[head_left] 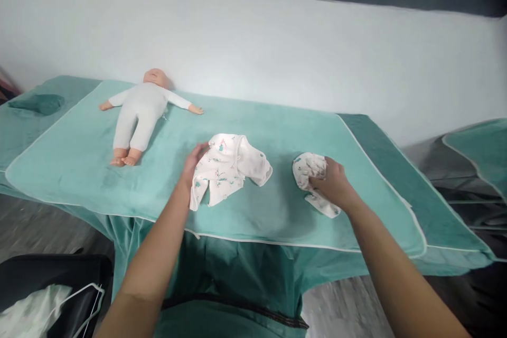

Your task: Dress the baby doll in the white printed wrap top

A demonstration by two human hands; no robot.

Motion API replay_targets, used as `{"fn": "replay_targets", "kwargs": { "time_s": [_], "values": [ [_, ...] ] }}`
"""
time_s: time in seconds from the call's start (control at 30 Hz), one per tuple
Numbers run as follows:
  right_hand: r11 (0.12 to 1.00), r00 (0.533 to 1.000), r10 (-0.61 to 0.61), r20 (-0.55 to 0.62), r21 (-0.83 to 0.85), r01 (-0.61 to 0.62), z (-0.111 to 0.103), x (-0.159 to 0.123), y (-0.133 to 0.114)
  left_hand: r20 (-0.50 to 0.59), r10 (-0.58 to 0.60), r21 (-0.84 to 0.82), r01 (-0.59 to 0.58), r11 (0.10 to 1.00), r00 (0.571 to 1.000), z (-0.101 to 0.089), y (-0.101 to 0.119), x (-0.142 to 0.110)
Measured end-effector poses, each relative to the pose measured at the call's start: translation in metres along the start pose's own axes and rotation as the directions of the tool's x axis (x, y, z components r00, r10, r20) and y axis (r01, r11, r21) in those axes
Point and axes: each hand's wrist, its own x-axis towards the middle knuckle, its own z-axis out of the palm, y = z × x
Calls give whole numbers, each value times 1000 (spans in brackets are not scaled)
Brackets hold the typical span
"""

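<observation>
A white baby shirt point(224, 169) with small green and red prints is spread at the middle of the green-covered bed. Its left edge is at my left hand point(194, 161), whose fingers close on the fabric; the cloth partly hides them. Farther right, my right hand point(332, 182) grips a bunched baby garment point(307, 169) in a similar print. A piece of that garment hangs down below my fingers, and its full shape is hidden by the folds.
A baby doll point(142, 103) in a white bodysuit lies on its back at the left of the green cover point(257, 222). A white wall point(277, 47) stands behind. At the lower left, a black chair point(79, 269) holds pale cloth point(35, 311) and a white hanger point(93, 288).
</observation>
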Motion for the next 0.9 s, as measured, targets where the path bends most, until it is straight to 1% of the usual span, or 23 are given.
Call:
{"fn": "replay_targets", "kwargs": {
  "time_s": [0.07, 0.1, 0.13, 0.17, 0.2, 0.23, 0.27, 0.3, 0.33, 0.37, 0.4, 0.43, 0.47, 0.5, 0.53, 0.57, 0.67, 0.7, 0.73, 0.8, 0.83, 0.87, 0.9],
  "values": [
    [999, 1000, 12, -10, -36, -13, 14, -7, -2, -84, 104, 68, -98, 993, 991, -16, 22, -3],
    [999, 1000, 11, -16, -45, -11, 22, -10, -5, -128, 169, 161, -147, 976, 977, -22, 30, -7],
    [999, 1000, 0, -10, -39, -1, 31, -11, -9, -161, 241, 287, -188, 939, 957, -25, 36, -14],
    [1000, 1000, -14, 18, -14, 14, 42, -10, -15, -173, 309, 431, -210, 878, 935, -24, 38, -21],
    [999, 997, -30, 68, 31, 28, 53, -7, -23, -156, 364, 572, -217, 791, 918, -20, 36, -28],
    [995, 990, -51, 133, 91, 40, 66, -2, -33, -115, 404, 699, -216, 682, 908, -13, 31, -36],
    [987, 975, -68, 210, 155, 36, 79, 3, -44, -47, 418, 800, -217, 559, 907, -4, 22, -42],
    [979, 957, -81, 277, 205, 24, 93, 10, -57, 31, 398, 878, -216, 428, 917, 6, 11, -48],
    [973, 942, -105, 320, 231, 30, 106, 17, -69, 96, 384, 937, -214, 277, 918, 16, 0, -51],
    [970, 926, -132, 355, 240, 46, 118, 24, -81, 156, 364, 974, -204, 98, 918, 24, -10, -53],
    [969, 907, -147, 394, 241, 52, 128, 30, -92, 182, 347, 983, -167, -73, 920, 30, -19, -54],
    [971, 890, -155, 430, 231, 57, 137, 37, -101, 192, 338, 969, -123, -216, 921, 33, -24, -53],
    [974, 873, -161, 460, 215, 67, 143, 42, -108, 187, 332, 943, -73, -326, 925, 33, -25, -50],
    [978, 860, -164, 484, 196, 76, 148, 48, -114, 171, 330, 918, -29, -395, 928, 31, -23, -47],
    [979, 850, -166, 500, 183, 84, 151, 53, -118, 155, 323, 903, -2, -429, 934, 28, -19, -43],
    [979, 846, -166, 507, 189, 78, 152, 58, -121, 136, 310, 901, 13, -434, 941, 24, -12, -40],
    [954, 863, -134, 487, 298, -20, 154, 67, -125, 83, 260, 931, 18, -364, 962, 19, 5, -30],
    [938, 875, -119, 470, 343, -56, 155, 67, -125, 83, 247, 935, 10, -355, 965, 19, 7, -28],
    [922, 887, -106, 449, 379, -82, 156, 65, -123, 96, 240, 931, -2, -365, 966, 20, 6, -27],
    [902, 911, -80, 405, 419, -107, 161, 56, -114, 149, 245, 904, -32, -425, 958, 21, 1, -26],
    [893, 926, -51, 373, 433, -125, 163, 50, -105, 173, 254, 893, -43, -448, 952, 20, -3, -26],
    [887, 941, -14, 339, 438, -144, 165, 43, -93, 184, 270, 892, -45, -449, 945, 18, -6, -25],
    [881, 958, 40, 286, 443, -169, 166, 35, -78, 178, 297, 906, -38, -422, 938, 16, -9, -25]
  ]
}}
